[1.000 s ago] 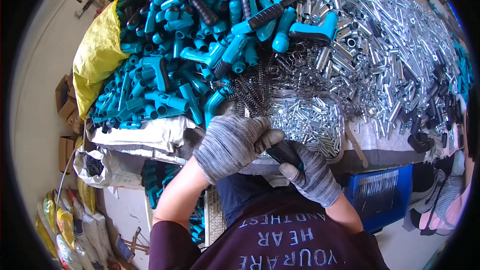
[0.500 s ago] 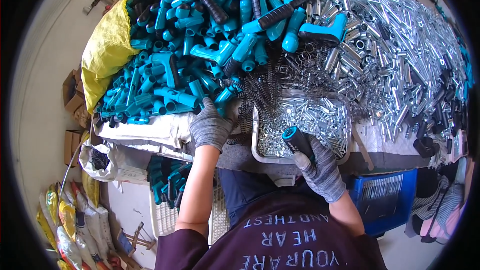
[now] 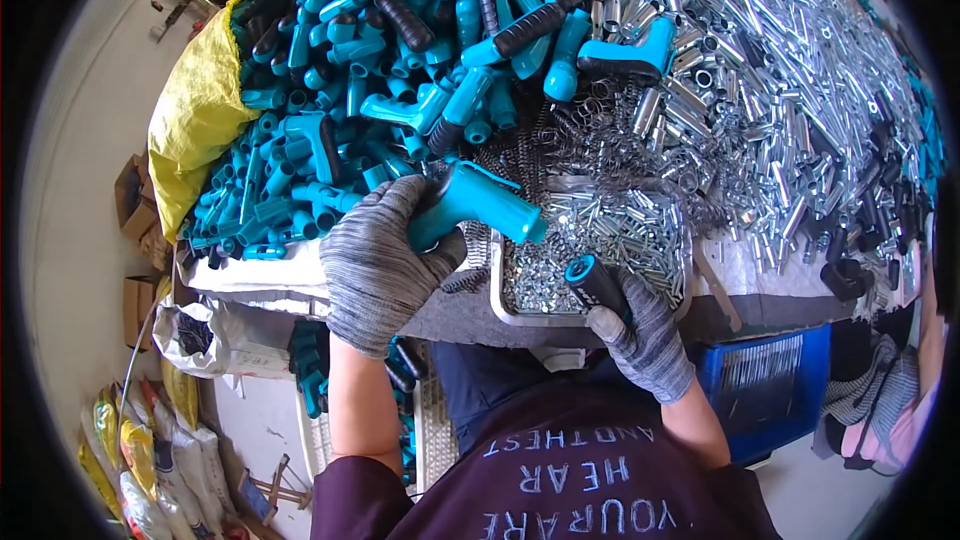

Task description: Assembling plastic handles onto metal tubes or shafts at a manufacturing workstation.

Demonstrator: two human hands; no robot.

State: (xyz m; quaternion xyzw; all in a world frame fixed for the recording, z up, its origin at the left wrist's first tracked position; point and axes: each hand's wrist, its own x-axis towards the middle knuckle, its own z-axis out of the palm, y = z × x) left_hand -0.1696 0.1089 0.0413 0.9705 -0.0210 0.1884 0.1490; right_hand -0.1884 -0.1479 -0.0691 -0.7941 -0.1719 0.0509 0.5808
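Note:
My left hand (image 3: 378, 265), in a striped grey knit glove, is closed round a teal plastic pistol-shaped handle (image 3: 480, 205) and holds it above the table's front edge. The handle's barrel points right, toward the tray. In my gloved right hand (image 3: 648, 335) is a black cylinder with a teal-ringed end (image 3: 590, 280), gripped upright in front of the tray; its lower part is hidden by my fingers. Behind my left hand lies a heap of teal and black plastic handles (image 3: 400, 50). A metal tray (image 3: 497, 290) of small screws and fittings sits between my hands.
Dark coil springs (image 3: 610, 120) lie behind the tray, and shiny metal rods and tubes (image 3: 780, 70) are heaped at the right. A yellow woven sack (image 3: 195, 130) stands at the left. Below the table are a blue crate (image 3: 765, 395) and a white bag (image 3: 215, 340).
My left hand has lifted the teal handle out of the heap's front edge and brought it nearer to me. My right hand stays almost still with the black cylinder. The view has shifted slightly.

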